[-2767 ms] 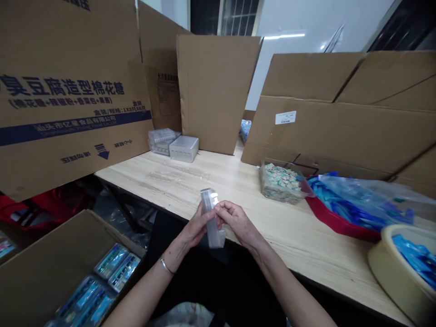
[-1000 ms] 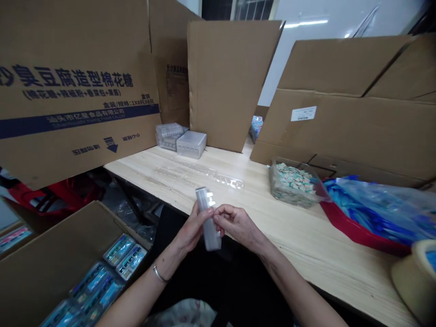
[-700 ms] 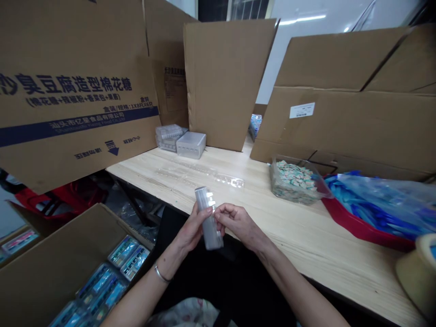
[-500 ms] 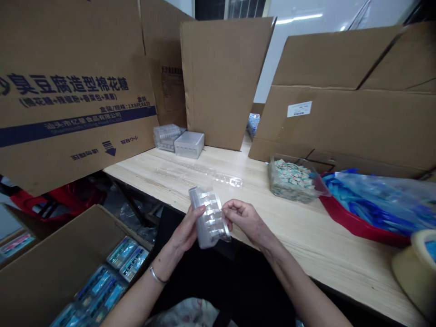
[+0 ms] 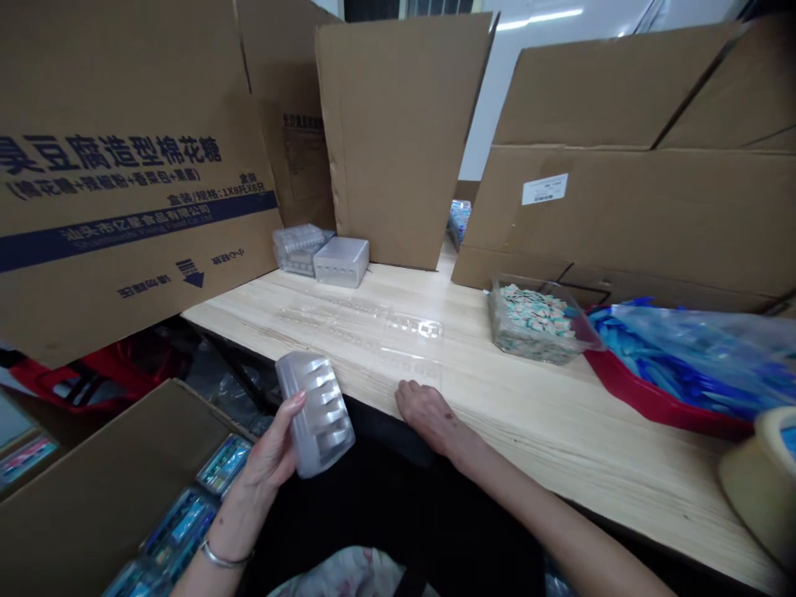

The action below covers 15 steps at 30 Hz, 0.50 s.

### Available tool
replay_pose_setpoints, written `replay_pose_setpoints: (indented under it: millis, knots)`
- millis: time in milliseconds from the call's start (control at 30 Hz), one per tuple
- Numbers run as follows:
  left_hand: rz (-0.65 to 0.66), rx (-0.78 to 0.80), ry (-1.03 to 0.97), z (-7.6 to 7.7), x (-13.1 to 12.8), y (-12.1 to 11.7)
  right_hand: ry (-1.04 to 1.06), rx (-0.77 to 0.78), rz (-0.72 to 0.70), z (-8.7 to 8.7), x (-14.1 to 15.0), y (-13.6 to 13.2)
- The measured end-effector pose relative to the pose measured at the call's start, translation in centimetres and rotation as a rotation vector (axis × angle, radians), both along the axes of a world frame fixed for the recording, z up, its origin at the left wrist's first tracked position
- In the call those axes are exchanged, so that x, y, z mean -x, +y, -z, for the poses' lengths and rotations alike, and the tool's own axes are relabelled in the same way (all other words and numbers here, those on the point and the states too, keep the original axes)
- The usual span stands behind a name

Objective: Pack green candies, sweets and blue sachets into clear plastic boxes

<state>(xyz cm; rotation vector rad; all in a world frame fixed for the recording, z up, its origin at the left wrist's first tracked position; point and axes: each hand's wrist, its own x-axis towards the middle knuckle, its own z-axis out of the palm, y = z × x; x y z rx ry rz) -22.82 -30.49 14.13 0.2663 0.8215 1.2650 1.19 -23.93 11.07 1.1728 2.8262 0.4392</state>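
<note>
My left hand (image 5: pixel 277 452) grips a nested stack of clear plastic trays (image 5: pixel 317 414) with moulded compartments, tilted over the table's front edge. At that edge my right hand (image 5: pixel 429 414) rests with its fingers curled at the near side of a thin clear plastic tray (image 5: pixel 410 363) lying on the wood; the fingertips are partly hidden. Further back, more clear trays (image 5: pixel 361 319) lie flat in rows, hard to make out against the tabletop.
Stacked clear trays (image 5: pixel 342 261) stand at the back left, before cardboard boxes (image 5: pixel 404 141). A clear tub of small packets (image 5: pixel 535 319) and a red basin (image 5: pixel 647 394) of blue packets sit on the right. Lower left, an open carton (image 5: pixel 124 464) holds packed boxes.
My left hand has moved left and down with the tray stack. My right hand has left the stack for the table edge, where another clear tray now lies.
</note>
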Motion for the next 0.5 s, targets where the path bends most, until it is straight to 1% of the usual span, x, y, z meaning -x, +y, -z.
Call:
replay_pose_setpoints:
  millis: [33,100,133,200,267,333,367,433,500]
  knots:
    - [0.018,-0.003,-0.015,0.0,-0.2,0.0,0.007,-0.021,0.001,0.2,0.1,0.3]
    - [0.057,-0.022,-0.042,-0.1,-0.6,0.1,0.096,-0.039,0.021,-0.4,0.0,0.6]
    - [0.077,-0.038,-0.05,-0.2,-0.9,0.1,0.193,-0.022,0.036,-1.0,-0.1,0.5]
    - [0.119,-0.074,-0.047,-0.3,-1.6,0.3,0.494,0.089,0.053,-2.6,-0.1,-0.3]
    - [0.148,-0.124,-0.016,-0.3,-2.6,0.7,0.85,0.299,0.045,-4.2,0.2,-1.5]
    - [0.162,-0.194,0.037,-0.2,-3.9,1.1,1.127,0.558,0.038,-5.7,0.8,-2.8]
    - [0.172,-0.233,0.067,-0.2,-4.6,1.3,1.222,0.687,0.042,-6.2,1.1,-3.4]
    - [0.215,-0.299,0.116,-0.2,-5.9,1.6,1.342,0.909,0.059,-7.1,1.6,-4.1]
    - [0.27,-0.349,0.152,-0.3,-7.1,1.9,1.405,1.05,0.08,-7.7,1.6,-4.3]
